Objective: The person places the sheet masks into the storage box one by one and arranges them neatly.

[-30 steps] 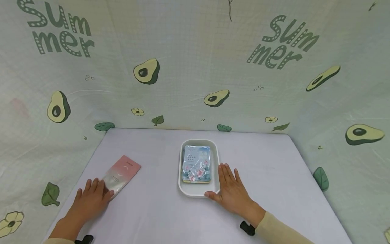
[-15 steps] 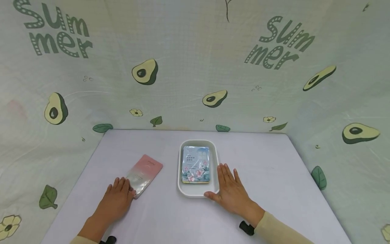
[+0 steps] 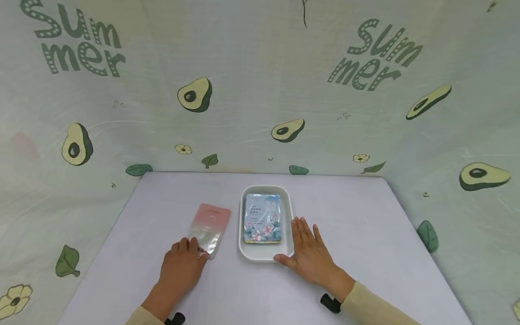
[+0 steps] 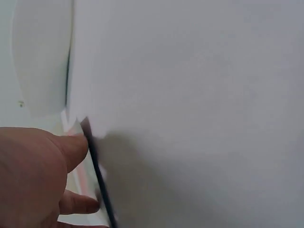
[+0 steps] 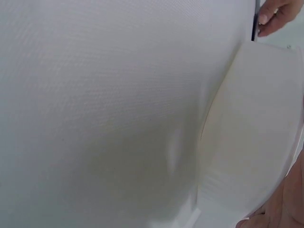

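A pink-to-silver face mask sachet lies slanted left of the white tray in the head view. My left hand pinches its near left corner between thumb and fingers; the left wrist view catches the sachet's thin dark edge edge-on beside the thumb. Inside the tray, a blue floral sachet lies flat, a yellow edge showing beneath it. With straight fingers, my right hand rests along the tray's right side, thumb at its near rim. Only part of that hand appears in the right wrist view.
Both the tray and the sachets are on a white tabletop. A printed cloth with avocados, leaves and lettering hangs behind and at the sides. Dark wrist-camera mounts sit below the wrists.
My left hand has moved right, bringing the pink sachet from the table's left side close to the tray and turning it more upright. The right hand and tray have stayed in place.
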A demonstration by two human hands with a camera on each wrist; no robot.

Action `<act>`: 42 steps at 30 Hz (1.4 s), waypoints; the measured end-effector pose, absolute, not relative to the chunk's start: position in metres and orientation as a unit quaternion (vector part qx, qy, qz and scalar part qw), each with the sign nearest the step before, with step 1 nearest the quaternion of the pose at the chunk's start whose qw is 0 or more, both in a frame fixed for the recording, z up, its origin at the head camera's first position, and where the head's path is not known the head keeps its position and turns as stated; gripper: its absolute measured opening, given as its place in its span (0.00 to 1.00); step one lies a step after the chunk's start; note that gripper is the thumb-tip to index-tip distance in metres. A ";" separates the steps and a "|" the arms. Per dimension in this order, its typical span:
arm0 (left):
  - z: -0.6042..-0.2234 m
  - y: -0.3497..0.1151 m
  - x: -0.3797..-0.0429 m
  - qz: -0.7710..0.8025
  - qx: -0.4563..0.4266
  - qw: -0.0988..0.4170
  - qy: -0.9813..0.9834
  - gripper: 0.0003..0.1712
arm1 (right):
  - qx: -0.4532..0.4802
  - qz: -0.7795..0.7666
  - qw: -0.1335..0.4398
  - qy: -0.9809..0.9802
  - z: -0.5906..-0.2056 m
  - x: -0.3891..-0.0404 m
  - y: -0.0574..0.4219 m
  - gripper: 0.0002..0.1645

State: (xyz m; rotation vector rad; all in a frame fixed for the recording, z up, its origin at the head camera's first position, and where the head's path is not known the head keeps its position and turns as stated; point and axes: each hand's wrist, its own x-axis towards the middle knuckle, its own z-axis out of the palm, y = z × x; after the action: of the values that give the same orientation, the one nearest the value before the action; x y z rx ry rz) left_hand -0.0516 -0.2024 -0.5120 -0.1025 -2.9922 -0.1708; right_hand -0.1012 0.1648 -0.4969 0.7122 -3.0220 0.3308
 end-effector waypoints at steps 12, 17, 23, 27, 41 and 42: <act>-0.478 -0.236 -0.136 -0.042 -0.132 -0.010 -0.990 0.48 | 0.233 0.097 0.003 -0.968 -0.494 -0.102 0.164 0.71; -0.468 -0.239 -0.163 -0.021 -0.155 -0.073 -0.985 0.63 | 0.236 0.104 -0.001 -0.966 -0.494 -0.103 0.159 0.71; -0.459 -0.239 -0.173 -0.007 -0.137 -0.138 -0.981 0.64 | 0.240 0.097 -0.007 -0.966 -0.495 -0.102 0.156 0.71; -0.455 -0.239 -0.174 -0.001 -0.136 -0.139 -0.981 0.59 | 0.242 0.103 -0.001 -0.965 -0.495 -0.101 0.155 0.71; -0.472 -0.244 -0.187 -0.042 -0.111 -0.126 -0.985 0.55 | 0.224 0.090 -0.001 -0.970 -0.491 -0.097 0.161 0.70; -0.472 -0.243 -0.187 -0.053 -0.107 -0.132 -0.984 0.55 | 0.223 0.091 0.001 -0.971 -0.491 -0.096 0.162 0.70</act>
State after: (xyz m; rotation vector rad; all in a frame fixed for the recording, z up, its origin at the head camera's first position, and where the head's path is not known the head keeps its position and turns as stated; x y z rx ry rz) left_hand -0.1869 -0.2431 -0.4720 -0.3673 -3.3820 -0.1817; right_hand -0.0963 0.1619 -0.4907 0.7008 -3.0479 0.2846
